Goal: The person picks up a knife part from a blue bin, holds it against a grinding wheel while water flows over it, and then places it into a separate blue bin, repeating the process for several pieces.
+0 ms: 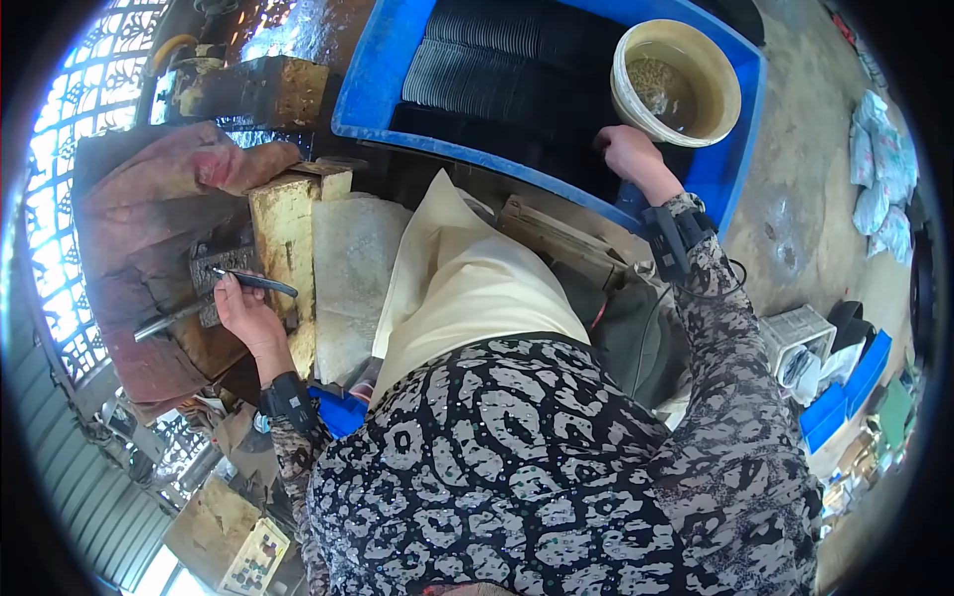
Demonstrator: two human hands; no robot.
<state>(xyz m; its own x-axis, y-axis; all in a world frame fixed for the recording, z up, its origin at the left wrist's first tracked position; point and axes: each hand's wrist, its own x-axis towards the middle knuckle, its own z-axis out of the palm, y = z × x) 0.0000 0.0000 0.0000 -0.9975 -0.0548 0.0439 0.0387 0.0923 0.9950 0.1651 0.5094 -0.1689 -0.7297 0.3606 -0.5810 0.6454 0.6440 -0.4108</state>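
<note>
My left hand (249, 316) is closed, pinching a slim dark curved strip (260, 283) with a shiny end between thumb and fingers. Its exact kind is unclear. Under and beside that hand are a dark metal block (214, 268) and a metal rod (171, 320) that points out to the left. On the right, my right hand (637, 159) reaches over the rim of a blue crate (447, 147), just below a cream bucket (620, 84) of murky water. Its fingers are curled down against the dark contents, and their tips are partly hidden. Rows of thin black plates (477, 74) fill the crate.
A stained reddish cloth (149, 238) drapes the bench at left, beside a worn yellow block (281, 228) and a grey slab (358, 263). Cream fabric (487, 288) covers my lap. On the right floor stand a white basket (798, 333), blue bins (845, 392) and pale bags (879, 169).
</note>
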